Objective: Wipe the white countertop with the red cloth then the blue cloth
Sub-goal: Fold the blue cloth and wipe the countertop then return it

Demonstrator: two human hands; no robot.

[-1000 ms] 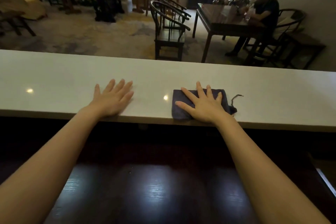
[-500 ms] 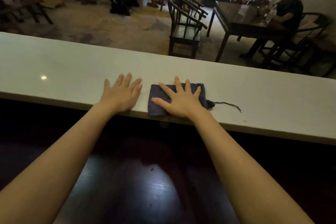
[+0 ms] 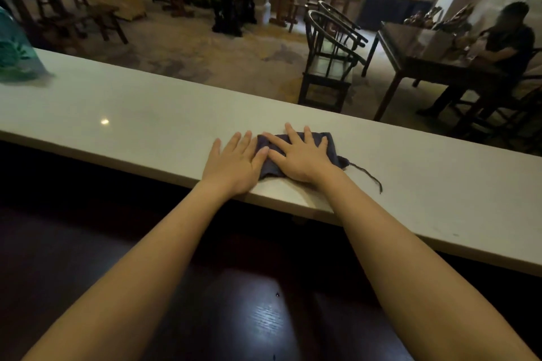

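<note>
Your right hand (image 3: pixel 302 160) lies flat, fingers spread, pressing the blue cloth (image 3: pixel 333 145) onto the white worktop (image 3: pixel 146 123) near its front edge (a loose thread (image 3: pixel 368 176) trails to the right). Your left hand (image 3: pixel 234 164) rests open, its fingertips touching the cloth's left edge.

One long white stone countertop (image 3: pixel 146 114). One folded dark blue cloth (image 3: pixel 331 145) at center. Two bare hands: left (image 3: pixel 234 163), right (image 3: pixel 302 158). One teal patterned bag (image 3: pixel 14 56) at 9 o'clock. Two dark round-backed wooden chairs (image 3: pixel 331 67) at 1 o'clock.
</note>
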